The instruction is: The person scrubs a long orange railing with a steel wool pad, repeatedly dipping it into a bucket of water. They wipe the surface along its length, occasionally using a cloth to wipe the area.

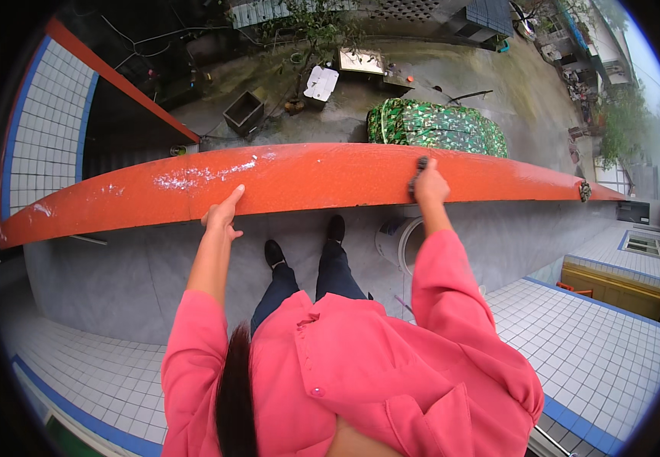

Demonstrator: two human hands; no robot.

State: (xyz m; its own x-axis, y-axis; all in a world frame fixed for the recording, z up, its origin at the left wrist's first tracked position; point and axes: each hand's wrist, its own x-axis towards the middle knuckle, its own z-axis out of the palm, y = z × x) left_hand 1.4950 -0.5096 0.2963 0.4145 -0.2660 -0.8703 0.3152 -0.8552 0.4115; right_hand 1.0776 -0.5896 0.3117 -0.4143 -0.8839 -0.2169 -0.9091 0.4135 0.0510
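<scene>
An orange-red painted parapet ledge runs across the view in front of me, with white residue streaked over its left part. My right hand is closed around a dark scrubbing brush, held against the ledge right of the middle. My left hand touches the near edge of the ledge on the left, thumb and fingers apart, with nothing in it. Farther right on the ledge lies a dark, crumpled object, too small to name surely.
A white plastic bucket stands on the grey floor by my feet, below the ledge. Beyond the ledge is a drop to a wet yard with a camouflage-covered object, a rectangular trough and a tree. White-tiled walls rise behind me.
</scene>
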